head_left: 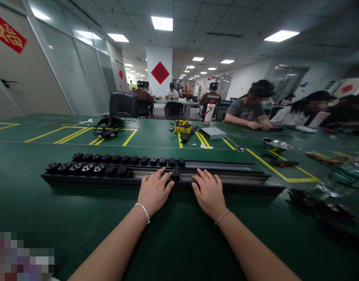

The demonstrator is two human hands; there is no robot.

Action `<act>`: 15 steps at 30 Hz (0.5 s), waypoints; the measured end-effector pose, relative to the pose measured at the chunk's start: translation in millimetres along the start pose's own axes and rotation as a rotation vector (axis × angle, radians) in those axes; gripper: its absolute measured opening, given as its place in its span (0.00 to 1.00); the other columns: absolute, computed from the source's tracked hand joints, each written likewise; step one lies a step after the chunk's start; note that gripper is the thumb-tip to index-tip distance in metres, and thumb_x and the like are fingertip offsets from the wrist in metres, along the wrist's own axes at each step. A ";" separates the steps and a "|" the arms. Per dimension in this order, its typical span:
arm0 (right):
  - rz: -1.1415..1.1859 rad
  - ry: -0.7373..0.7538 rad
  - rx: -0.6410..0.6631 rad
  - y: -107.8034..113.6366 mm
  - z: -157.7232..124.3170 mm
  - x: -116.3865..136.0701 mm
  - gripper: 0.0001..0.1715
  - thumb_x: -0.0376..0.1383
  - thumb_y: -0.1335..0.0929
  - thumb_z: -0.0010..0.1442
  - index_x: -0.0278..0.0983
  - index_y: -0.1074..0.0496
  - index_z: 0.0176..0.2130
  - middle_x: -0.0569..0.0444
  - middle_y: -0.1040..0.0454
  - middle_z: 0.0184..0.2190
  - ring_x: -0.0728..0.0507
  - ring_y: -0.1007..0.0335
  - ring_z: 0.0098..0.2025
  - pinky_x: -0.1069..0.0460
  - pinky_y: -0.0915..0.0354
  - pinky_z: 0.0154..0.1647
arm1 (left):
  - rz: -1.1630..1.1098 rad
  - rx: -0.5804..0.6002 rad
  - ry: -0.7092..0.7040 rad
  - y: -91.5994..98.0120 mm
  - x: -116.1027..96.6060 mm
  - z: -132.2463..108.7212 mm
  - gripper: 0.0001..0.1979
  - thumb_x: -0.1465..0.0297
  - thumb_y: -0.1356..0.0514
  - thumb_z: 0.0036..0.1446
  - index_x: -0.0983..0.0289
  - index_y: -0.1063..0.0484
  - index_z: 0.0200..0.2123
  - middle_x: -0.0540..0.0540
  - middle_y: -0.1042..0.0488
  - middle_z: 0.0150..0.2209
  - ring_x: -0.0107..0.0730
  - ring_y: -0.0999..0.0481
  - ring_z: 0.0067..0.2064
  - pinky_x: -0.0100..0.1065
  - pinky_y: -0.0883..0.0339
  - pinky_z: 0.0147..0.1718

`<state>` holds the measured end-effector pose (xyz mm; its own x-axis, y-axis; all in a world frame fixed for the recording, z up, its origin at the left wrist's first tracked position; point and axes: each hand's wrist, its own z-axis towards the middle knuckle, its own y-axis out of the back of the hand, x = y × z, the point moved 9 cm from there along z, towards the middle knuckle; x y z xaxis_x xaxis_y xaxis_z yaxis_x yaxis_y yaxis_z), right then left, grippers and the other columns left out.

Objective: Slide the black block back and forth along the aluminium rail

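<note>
Two long black rails [238, 188] lie side by side across the table in front of me. Square black socket modules [87, 168] sit in a row at the left of the near rail, and another row [125, 159] fills much of the far one. A single socket module [175, 174] stands apart in the near rail's channel, between my hands. My left hand [155, 192] rests on the near rail, fingers spread, its fingertips right beside that module. My right hand [210, 192] lies on the rail farther right, fingers also spread, a gap away from the module.
Beyond the rails are a black headset [108, 127], a yellow box with cables [183, 126], a grey box [212, 133] and a white bottle [209, 112]. At right are a metal bowl [276, 144], a plastic bottle [342, 175] and dark parts [320, 205]. Other people sit beyond.
</note>
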<state>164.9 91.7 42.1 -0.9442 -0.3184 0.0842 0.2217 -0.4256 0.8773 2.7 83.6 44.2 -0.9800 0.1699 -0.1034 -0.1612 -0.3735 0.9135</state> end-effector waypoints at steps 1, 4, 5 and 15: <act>0.003 -0.001 -0.001 0.2 0.0 0.0 0.22 0.43 0.46 0.61 0.43 0.31 0.46 0.53 0.39 0.56 0.42 0.49 0.58 0.41 0.57 0.57 | 0.002 -0.004 -0.005 -0.1 -0.3 -0.1 0.20 0.58 0.59 0.59 0.52 0.37 0.51 0.51 0.40 0.57 0.37 0.33 0.48 0.42 0.45 0.45; 0.013 -0.003 -0.003 0.8 -0.3 -0.1 0.21 0.43 0.46 0.61 0.43 0.32 0.46 0.53 0.38 0.56 0.42 0.48 0.58 0.41 0.57 0.57 | 0.005 -0.002 -0.006 -0.9 -0.3 -0.1 0.20 0.57 0.59 0.59 0.51 0.38 0.51 0.51 0.40 0.57 0.37 0.33 0.48 0.42 0.45 0.44; 0.016 -0.002 -0.005 1.0 -0.4 0.0 0.21 0.43 0.46 0.61 0.42 0.31 0.46 0.53 0.38 0.55 0.42 0.48 0.58 0.41 0.57 0.57 | 0.005 0.002 -0.001 -1.1 0.0 0.0 0.20 0.57 0.58 0.59 0.52 0.37 0.51 0.51 0.40 0.57 0.37 0.33 0.48 0.42 0.45 0.44; 0.056 0.079 0.012 -0.5 -2.9 15.1 0.20 0.43 0.45 0.60 0.47 0.34 0.49 0.53 0.39 0.56 0.42 0.50 0.58 0.40 0.57 0.56 | -0.002 0.021 0.009 -0.8 0.5 1.0 0.20 0.57 0.58 0.59 0.50 0.38 0.51 0.52 0.41 0.57 0.37 0.33 0.48 0.42 0.45 0.45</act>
<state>151.2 84.6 41.5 -0.9081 -0.4076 0.0960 0.2702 -0.3952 0.8780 2.4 84.9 43.8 -0.9808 0.1618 -0.1086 -0.1604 -0.3535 0.9216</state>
